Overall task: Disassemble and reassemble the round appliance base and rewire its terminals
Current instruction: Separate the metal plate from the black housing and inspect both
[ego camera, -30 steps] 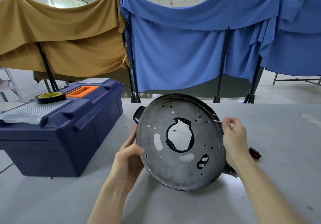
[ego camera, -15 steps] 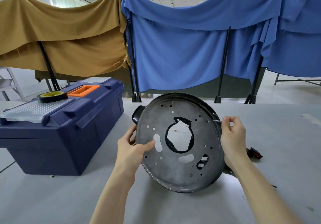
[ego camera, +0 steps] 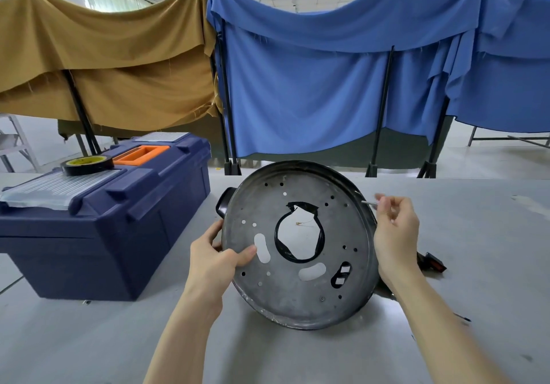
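A workshop hall: grey worktable (ego camera: 446, 264), navy toolbox (ego camera: 98, 228), tape roll (ego camera: 86, 164), cloth-draped partition frames (ego camera: 297, 91).

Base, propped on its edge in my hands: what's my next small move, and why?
Probably pull the wire clear of the rim with the right hand, which pinches it there, while the left hand grips the base steady on its edge.

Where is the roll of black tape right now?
In the head view, the roll of black tape lies flat on the lid of the blue toolbox at the left, beside its orange handle.
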Demonstrator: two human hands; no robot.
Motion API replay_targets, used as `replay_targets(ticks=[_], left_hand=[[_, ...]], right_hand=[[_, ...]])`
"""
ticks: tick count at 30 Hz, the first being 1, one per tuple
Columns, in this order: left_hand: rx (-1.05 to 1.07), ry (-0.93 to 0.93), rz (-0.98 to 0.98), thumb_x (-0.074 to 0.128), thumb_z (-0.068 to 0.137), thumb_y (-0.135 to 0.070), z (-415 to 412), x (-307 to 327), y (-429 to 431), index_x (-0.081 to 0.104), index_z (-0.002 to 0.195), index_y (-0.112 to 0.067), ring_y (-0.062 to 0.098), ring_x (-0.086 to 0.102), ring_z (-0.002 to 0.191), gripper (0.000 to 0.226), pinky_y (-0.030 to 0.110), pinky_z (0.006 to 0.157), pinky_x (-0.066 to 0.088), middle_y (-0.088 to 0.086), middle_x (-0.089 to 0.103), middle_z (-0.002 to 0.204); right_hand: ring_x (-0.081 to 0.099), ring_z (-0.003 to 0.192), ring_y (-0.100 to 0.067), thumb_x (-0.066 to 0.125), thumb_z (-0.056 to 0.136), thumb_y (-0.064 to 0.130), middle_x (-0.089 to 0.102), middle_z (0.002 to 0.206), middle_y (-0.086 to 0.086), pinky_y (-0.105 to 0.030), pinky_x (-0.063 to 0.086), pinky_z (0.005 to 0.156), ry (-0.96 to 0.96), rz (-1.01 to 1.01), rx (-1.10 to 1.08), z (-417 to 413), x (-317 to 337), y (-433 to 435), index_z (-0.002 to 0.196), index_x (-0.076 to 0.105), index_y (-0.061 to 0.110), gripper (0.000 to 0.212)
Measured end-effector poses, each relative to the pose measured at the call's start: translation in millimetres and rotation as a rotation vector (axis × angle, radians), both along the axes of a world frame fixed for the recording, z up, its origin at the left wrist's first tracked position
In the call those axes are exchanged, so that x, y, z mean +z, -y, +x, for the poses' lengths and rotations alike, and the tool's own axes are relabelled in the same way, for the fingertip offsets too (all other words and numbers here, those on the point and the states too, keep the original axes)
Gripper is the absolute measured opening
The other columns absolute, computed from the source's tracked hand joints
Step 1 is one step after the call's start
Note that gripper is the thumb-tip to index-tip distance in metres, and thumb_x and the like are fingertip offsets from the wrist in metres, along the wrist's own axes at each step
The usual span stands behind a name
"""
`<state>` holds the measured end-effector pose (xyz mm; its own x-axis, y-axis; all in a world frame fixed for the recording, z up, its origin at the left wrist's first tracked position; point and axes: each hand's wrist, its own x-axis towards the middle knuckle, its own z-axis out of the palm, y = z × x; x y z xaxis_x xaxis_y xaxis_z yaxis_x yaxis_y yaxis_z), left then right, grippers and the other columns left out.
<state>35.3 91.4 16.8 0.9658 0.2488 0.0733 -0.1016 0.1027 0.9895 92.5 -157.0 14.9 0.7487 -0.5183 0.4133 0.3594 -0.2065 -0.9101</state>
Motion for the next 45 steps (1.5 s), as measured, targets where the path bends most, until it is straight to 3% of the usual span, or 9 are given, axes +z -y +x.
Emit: replay_targets(ticks=[4, 6, 10, 13, 15, 19, 31, 38, 45], left_hand=[[0.014, -0.006, -0.04, 0.078, 0.066, 0.015, 2.2, -4.9, -4.4, 0.071, 0.104, -0.025, 0.022, 0.074, 0.08, 0.056, 0.036, 0.072, 0.059, -0.001, 0.077, 0.089], [0.024, 0.013, -0.05, 0.078, 0.066, 0.015, 2.5, -7.1, -5.9, 0.072, 0.103, -0.027, 0.022, 0.074, 0.081, 0.056, 0.036, 0.073, 0.059, 0.0, 0.077, 0.09], [0.058, 0.051, -0.051, 0.078, 0.067, 0.015, 2.6, -9.2, -6.0, 0.071, 0.101, -0.033, 0.015, 0.074, 0.078, 0.059, 0.031, 0.068, 0.06, -0.005, 0.077, 0.09], [0.085, 0.067, -0.029, 0.078, 0.068, 0.013, 3.7, -10.8, -7.3, 0.069, 0.107, -0.026, 0.016, 0.074, 0.08, 0.056, 0.034, 0.072, 0.06, -0.003, 0.076, 0.091], [0.093, 0.075, -0.021, 0.079, 0.068, 0.012, 3.9, -11.0, -7.9, 0.067, 0.113, -0.023, 0.015, 0.073, 0.08, 0.058, 0.033, 0.072, 0.059, -0.003, 0.076, 0.092], [0.093, 0.085, -0.011, 0.08, 0.068, 0.012, 4.3, -10.8, -6.5, 0.061, 0.126, -0.019, 0.015, 0.073, 0.081, 0.068, 0.028, 0.067, 0.06, -0.004, 0.076, 0.092], [0.087, 0.119, 0.015, 0.079, 0.069, 0.012, 4.1, -9.0, -6.0, 0.059, 0.128, -0.018, 0.01, 0.072, 0.077, 0.07, 0.018, 0.058, 0.056, -0.006, 0.076, 0.091], [0.082, 0.147, 0.037, 0.079, 0.069, 0.013, 4.7, -9.6, -5.4, 0.06, 0.127, -0.018, 0.008, 0.072, 0.075, 0.068, 0.017, 0.058, 0.055, -0.006, 0.075, 0.092], [0.078, 0.182, 0.08, 0.081, 0.069, 0.009, 4.6, -8.5, -3.1, 0.061, 0.124, -0.026, 0.007, 0.071, 0.075, 0.068, 0.016, 0.059, 0.054, -0.008, 0.075, 0.091]], right_hand=[[0.05, 0.074, -0.017, 0.059, 0.096, 0.013, 0.059, 0.092, -0.011, -0.014, 0.034, 0.067, 0.205, -0.152, -0.284, -9.7, 5.6, -6.7, 0.091, 0.056, 0.009, 0.008], [0.054, 0.069, -0.022, 0.068, 0.09, 0.011, 0.063, 0.081, -0.011, -0.012, 0.038, 0.066, 0.295, -0.176, -0.307, -13.2, 9.7, -10.8, 0.085, 0.061, 0.006, 0.01], [0.061, 0.059, -0.025, 0.073, 0.086, 0.008, 0.067, 0.07, -0.007, -0.031, 0.05, 0.06, 0.416, -0.317, -0.323, -17.9, 9.9, -22.8, 0.08, 0.069, 0.002, 0.009], [0.065, 0.057, -0.023, 0.073, 0.084, 0.002, 0.07, 0.07, -0.008, -0.022, 0.05, 0.062, 0.473, -0.428, -0.306, -19.1, 4.4, -32.4, 0.083, 0.071, -0.002, 0.005], [0.066, 0.058, -0.022, 0.074, 0.082, -0.002, 0.071, 0.07, -0.008, -0.017, 0.047, 0.062, 0.452, -0.46, -0.287, -18.5, 1.7, -35.8, 0.085, 0.071, -0.002, 0.004], [0.065, 0.054, -0.025, 0.073, 0.081, -0.008, 0.07, 0.067, -0.009, -0.032, 0.053, 0.054, 0.375, -0.498, -0.288, -16.0, -1.4, -34.8, 0.086, 0.072, -0.001, 0.009], [0.061, 0.047, -0.029, 0.074, 0.082, -0.005, 0.067, 0.059, -0.01, -0.036, 0.052, 0.047, 0.314, -0.574, -0.27, -12.7, 4.8, -30.2, 0.082, 0.072, -0.001, 0.005], [0.056, 0.044, -0.035, 0.073, 0.083, -0.001, 0.065, 0.054, -0.014, -0.027, 0.034, 0.052, 0.205, -0.651, -0.304, -4.8, 18.7, -27.9, 0.078, 0.072, -0.002, 0.005], [0.057, 0.061, -0.037, 0.065, 0.093, 0.013, 0.069, 0.069, -0.019, -0.031, 0.039, 0.057, -0.006, -0.781, -0.251, 0.7, 27.8, -24.6, 0.092, 0.071, -0.001, 0.015]])
